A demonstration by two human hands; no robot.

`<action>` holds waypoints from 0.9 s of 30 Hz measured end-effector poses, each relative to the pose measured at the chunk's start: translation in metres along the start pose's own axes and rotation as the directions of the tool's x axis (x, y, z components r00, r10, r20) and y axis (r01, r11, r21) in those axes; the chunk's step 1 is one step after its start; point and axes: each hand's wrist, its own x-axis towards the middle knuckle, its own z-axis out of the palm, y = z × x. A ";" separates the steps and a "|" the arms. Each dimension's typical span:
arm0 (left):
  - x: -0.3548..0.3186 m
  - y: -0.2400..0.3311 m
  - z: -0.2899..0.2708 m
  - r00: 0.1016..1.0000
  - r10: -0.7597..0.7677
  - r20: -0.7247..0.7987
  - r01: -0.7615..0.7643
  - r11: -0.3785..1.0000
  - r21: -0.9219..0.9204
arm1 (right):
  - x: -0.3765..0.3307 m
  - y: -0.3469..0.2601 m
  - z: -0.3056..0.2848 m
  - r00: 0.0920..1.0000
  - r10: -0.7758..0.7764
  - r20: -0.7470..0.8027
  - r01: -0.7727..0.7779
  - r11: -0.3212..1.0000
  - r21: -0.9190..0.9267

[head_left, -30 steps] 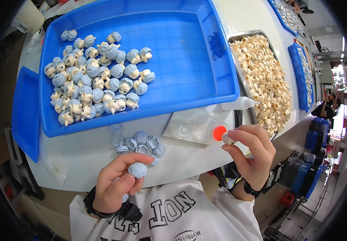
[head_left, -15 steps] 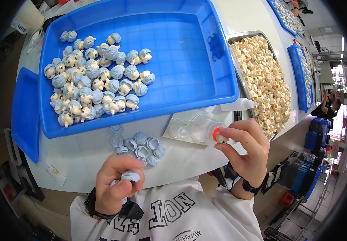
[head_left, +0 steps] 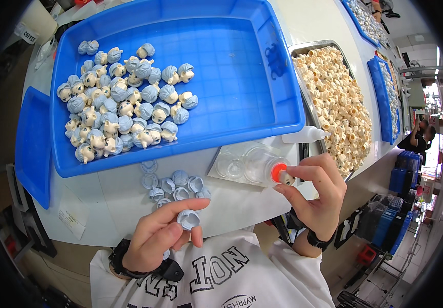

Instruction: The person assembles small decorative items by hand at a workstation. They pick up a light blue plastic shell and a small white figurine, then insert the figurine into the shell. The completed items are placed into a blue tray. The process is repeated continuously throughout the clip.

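Observation:
My left hand (head_left: 152,238) is closed round a hollow light-blue doll hair piece (head_left: 188,219), its open side turned up. A bit of another blue piece (head_left: 166,254) shows under the palm. Between thumb and fingertips my right hand (head_left: 320,197) pinches a small cream doll head (head_left: 286,178). That head is right at the red-orange end (head_left: 278,171) of a clear bottle (head_left: 257,163); whether they touch I cannot tell. Several loose blue hair pieces (head_left: 180,178) lie on the table just beyond my left hand.
A large blue bin (head_left: 180,146) holds several blue-haired doll heads (head_left: 108,105). To its right a metal tray (head_left: 308,97) is heaped with cream head parts (head_left: 334,110). A white squeeze bottle (head_left: 303,135) lies between them. A blue lid-like tray (head_left: 32,149) leans at the left.
My left hand has shifted slightly right and turned the hair piece so its hollow faces up. The doll head in my right hand has tilted and shifted slightly beside the bottle's red-orange end.

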 end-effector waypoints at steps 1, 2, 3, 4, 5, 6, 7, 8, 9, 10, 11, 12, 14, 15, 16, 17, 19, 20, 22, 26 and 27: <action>0.000 0.002 0.000 1.000 -0.007 -0.006 0.008 1.000 0.017 | -0.001 0.000 0.000 1.000 -0.002 0.000 0.002 1.000 0.000; 0.001 0.002 0.000 1.000 -0.015 -0.012 0.015 0.999 0.033 | -0.001 0.000 0.000 1.000 -0.005 -0.001 0.005 1.000 0.000; 0.000 0.001 -0.001 1.000 0.008 -0.024 -0.006 0.998 0.062 | -0.002 0.000 0.001 1.000 -0.005 -0.004 0.006 1.000 0.008; -0.001 -0.001 -0.002 0.999 0.031 -0.035 -0.027 0.996 0.090 | -0.003 0.001 0.002 1.000 -0.006 -0.007 0.006 1.000 0.017; -0.001 -0.003 -0.003 0.998 0.054 -0.044 -0.048 0.992 0.118 | -0.003 0.001 0.002 1.000 -0.006 -0.010 0.006 1.000 0.024; -0.001 -0.002 -0.001 0.995 0.087 -0.051 -0.079 0.988 0.132 | -0.003 0.001 0.002 1.000 -0.010 -0.018 0.011 1.000 0.029; 0.000 0.000 0.001 0.991 0.120 -0.058 -0.110 0.983 0.145 | -0.004 0.000 0.002 1.000 -0.014 -0.026 0.015 0.999 0.033; 0.001 0.001 0.003 0.986 0.152 -0.063 -0.141 0.977 0.158 | -0.004 0.000 0.001 0.999 -0.018 -0.034 0.019 0.999 0.037; 0.001 0.001 0.002 0.987 0.154 -0.043 -0.146 0.978 0.152 | -0.005 0.000 0.002 0.998 -0.018 -0.053 0.020 0.999 0.048; 0.001 0.000 -0.001 0.988 0.155 -0.023 -0.150 0.978 0.146 | -0.007 0.002 0.003 0.997 -0.017 -0.072 0.021 0.998 0.059; 0.001 -0.001 -0.002 0.988 0.156 -0.002 -0.154 0.978 0.140 | -0.009 0.002 0.004 0.996 -0.015 -0.090 0.022 0.997 0.070; 0.002 -0.001 0.001 0.987 0.157 -0.027 -0.155 0.985 0.080 | -0.010 0.003 0.004 0.994 -0.018 -0.103 0.026 0.997 0.075; 0.003 0.000 0.009 0.984 0.156 -0.082 -0.159 0.986 -0.040 | -0.011 0.003 0.004 0.991 -0.025 -0.128 0.037 0.995 0.090; 0.003 -0.001 0.008 0.983 0.169 -0.074 -0.172 0.984 -0.038 | -0.012 0.003 0.005 0.990 -0.026 -0.140 0.041 0.993 0.107; 0.003 -0.005 0.006 0.981 0.182 -0.068 -0.185 0.982 -0.036 | -0.012 0.002 0.006 0.988 -0.027 -0.151 0.046 0.991 0.124; 0.003 -0.007 0.005 0.979 0.196 -0.062 -0.198 0.980 -0.033 | -0.013 0.001 0.007 0.986 -0.027 -0.163 0.051 0.989 0.142; 0.002 -0.010 0.002 0.982 0.187 -0.025 -0.187 0.982 -0.006 | -0.013 -0.001 0.008 0.985 -0.032 -0.171 0.061 0.983 0.171; 0.001 -0.010 0.001 0.983 0.183 -0.008 -0.183 0.983 0.008 | -0.013 -0.003 0.009 0.984 -0.034 -0.174 0.067 0.980 0.187; 0.002 -0.006 0.004 0.986 0.165 -0.006 -0.165 0.986 0.017 | -0.014 -0.012 0.011 0.980 -0.063 -0.190 0.112 0.958 0.264; 0.005 -0.006 0.011 0.988 0.157 -0.009 -0.156 0.986 0.057 | -0.018 -0.029 0.027 0.953 -0.167 -0.254 0.273 0.837 0.474; 0.006 -0.008 0.011 0.987 0.162 -0.001 -0.162 0.984 0.069 | -0.020 -0.035 0.034 0.945 -0.166 -0.283 0.298 0.796 0.527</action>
